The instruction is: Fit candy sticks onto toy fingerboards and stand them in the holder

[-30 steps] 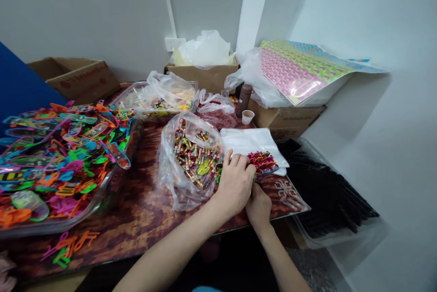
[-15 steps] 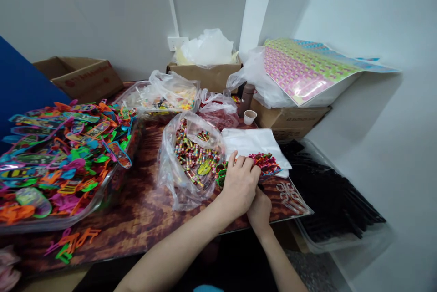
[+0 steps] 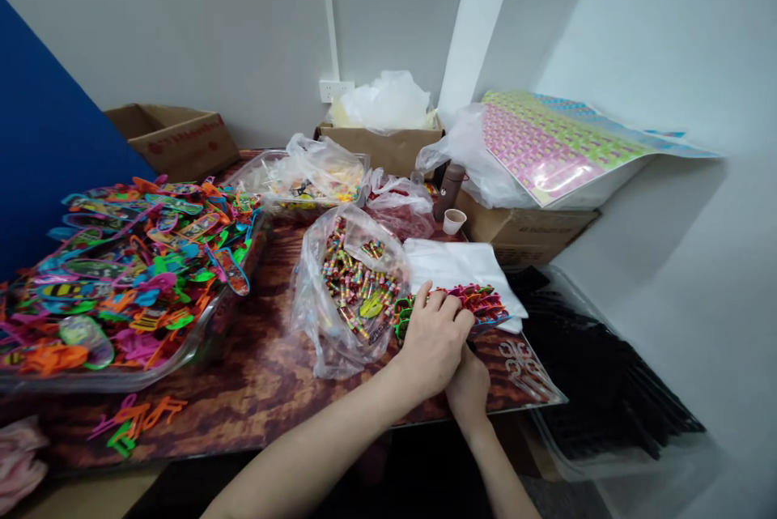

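My left hand (image 3: 434,337) lies curled over a small pile of colourful plastic toy pieces (image 3: 479,299) at the table's front right, its fingers bent down onto them. Beneath and behind it sits my right hand (image 3: 469,386), mostly covered, so its fingers are hidden. Just left of the hands stands an open clear plastic bag of small wrapped candies (image 3: 349,284). A stack of white plastic bags (image 3: 455,264) lies behind the pile.
A clear tray heaped with neon toy skateboards (image 3: 121,260) fills the left. Loose orange and green pieces (image 3: 137,422) lie near the front edge. Cardboard boxes (image 3: 176,138), more bags, a small cup (image 3: 454,221), printed sheets (image 3: 546,142) and a bin of black sticks (image 3: 607,373) surround the table.
The hands have stayed on the toy pile with only slight finger shifts. The view has shifted, so everything sits a little further right and lower in the picture.
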